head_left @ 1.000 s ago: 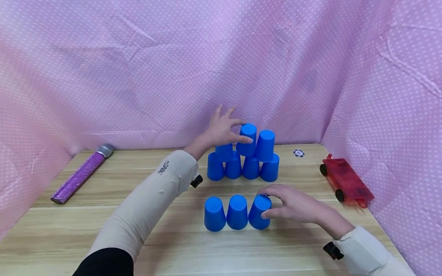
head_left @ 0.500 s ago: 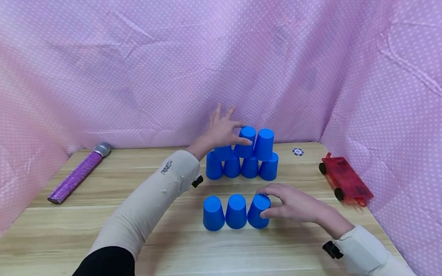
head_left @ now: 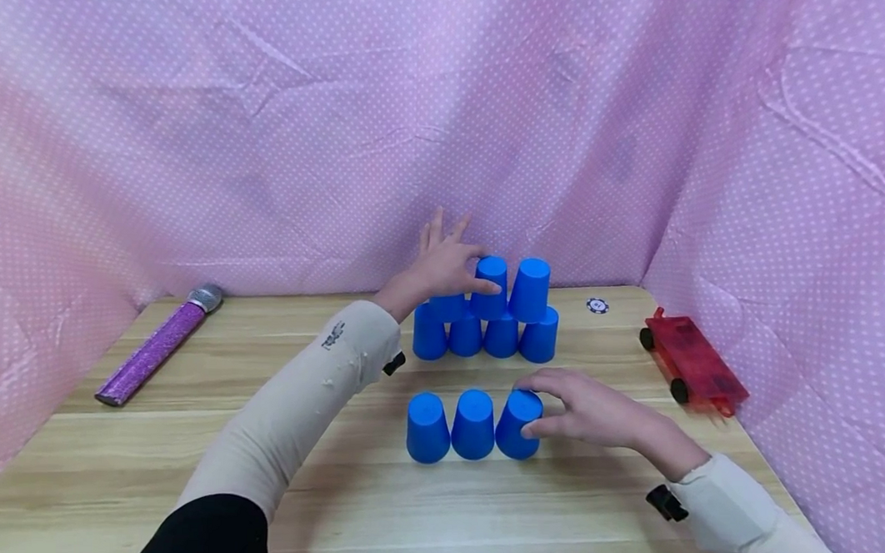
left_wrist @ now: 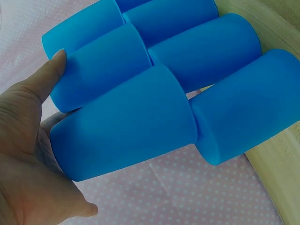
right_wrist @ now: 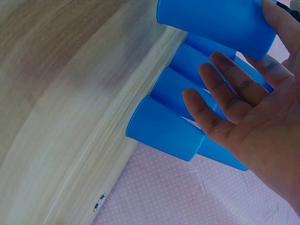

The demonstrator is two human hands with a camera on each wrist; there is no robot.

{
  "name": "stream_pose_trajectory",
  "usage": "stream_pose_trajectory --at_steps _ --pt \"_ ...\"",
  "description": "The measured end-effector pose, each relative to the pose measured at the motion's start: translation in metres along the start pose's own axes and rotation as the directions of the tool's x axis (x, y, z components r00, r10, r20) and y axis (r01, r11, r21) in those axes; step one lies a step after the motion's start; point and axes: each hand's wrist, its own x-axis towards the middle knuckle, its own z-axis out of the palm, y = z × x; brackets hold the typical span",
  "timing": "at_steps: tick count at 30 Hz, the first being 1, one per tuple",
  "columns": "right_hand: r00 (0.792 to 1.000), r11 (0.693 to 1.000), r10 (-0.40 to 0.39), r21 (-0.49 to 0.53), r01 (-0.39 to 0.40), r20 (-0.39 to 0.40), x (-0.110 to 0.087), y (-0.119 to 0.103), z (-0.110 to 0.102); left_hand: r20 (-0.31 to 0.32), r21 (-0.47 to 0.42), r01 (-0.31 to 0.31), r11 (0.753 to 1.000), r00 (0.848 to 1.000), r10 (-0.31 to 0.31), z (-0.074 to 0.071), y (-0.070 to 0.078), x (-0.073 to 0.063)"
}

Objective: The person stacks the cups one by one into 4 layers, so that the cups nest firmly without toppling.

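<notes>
A stack of upside-down blue cups stands at the back, a lower row (head_left: 501, 336) of several bearing an upper row of three. My left hand (head_left: 443, 266) pinches the upper row's middle cup (head_left: 492, 307) between thumb and index finger, its other fingers spread. Partly behind that hand is the upper left cup (left_wrist: 124, 126); the upper right cup (head_left: 530, 291) stands free. In front of the stack, three more upside-down cups stand in a line. My right hand (head_left: 596, 410) holds the right one (head_left: 515, 422) of these by thumb and index finger, other fingers extended in the right wrist view.
A purple glitter microphone (head_left: 155, 349) lies on the wooden table (head_left: 311, 487) at left. At right are a red toy car (head_left: 693, 361) and a poker chip (head_left: 597, 305). A pink dotted cloth (head_left: 330, 137) hangs behind and beside the table.
The upper middle cup has come down and slightly left with my left hand, settling onto the lower row. My right hand and the front cups have stayed put.
</notes>
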Motion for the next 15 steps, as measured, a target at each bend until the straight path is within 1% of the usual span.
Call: stream_pose_trajectory --at_steps 6,11,15 --pt "1.000 1.000 0.004 -0.005 -0.004 0.000 -0.0002 -0.0006 0.0006 0.003 -0.026 -0.011 1.000 1.000 0.011 -0.0016 -0.0017 -0.0011" --pt "1.000 1.000 0.005 -0.004 -0.005 -0.002 -0.0004 -0.0006 0.0006 -0.005 -0.016 -0.023 1.000 1.000 0.023 -0.0029 -0.0021 -0.0016" --pt "1.000 1.000 0.003 -0.008 -0.003 -0.005 -0.0004 -0.0002 0.0006 -0.001 -0.022 -0.020 1.000 1.000 0.020 -0.0046 -0.0017 -0.0026"
